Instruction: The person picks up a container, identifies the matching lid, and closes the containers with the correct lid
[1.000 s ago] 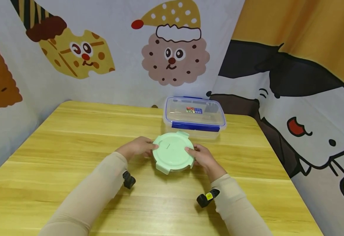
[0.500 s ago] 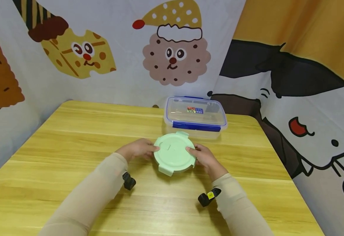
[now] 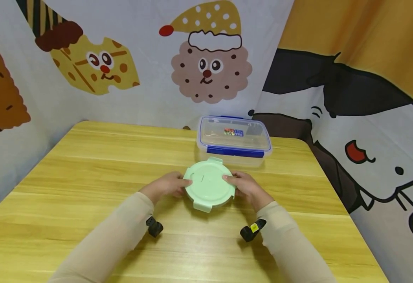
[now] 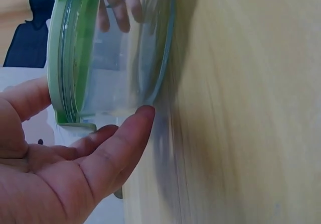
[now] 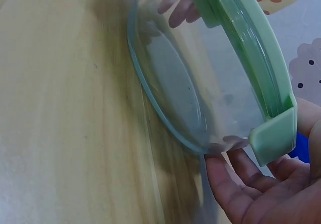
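Between both hands is a round glass food container (image 5: 220, 83) with a mint-green snap-on lid (image 3: 210, 184). My left hand (image 3: 166, 186) grips it from the left, thumb over the lid's rim and fingers along the glass side. On the opposite side, my right hand (image 3: 248, 188) grips it with the thumb on top of the lid. The left wrist view shows the clear glass wall (image 4: 115, 78) with a fingertip at its bottom edge. In the right wrist view one green clip (image 5: 275, 136) lies close to the fingers, folded down beside the glass.
A larger rectangular clear plastic box (image 3: 234, 137) with blue clips stands behind the round container, near the back of the wooden table (image 3: 103, 157). A printed cartoon curtain (image 3: 149, 78) hangs along the table's back edge.
The round container has turned slightly, its front clip shifting to the right. Both hands still grip it; the left wrist has lowered a little. The rectangular box stays in place.
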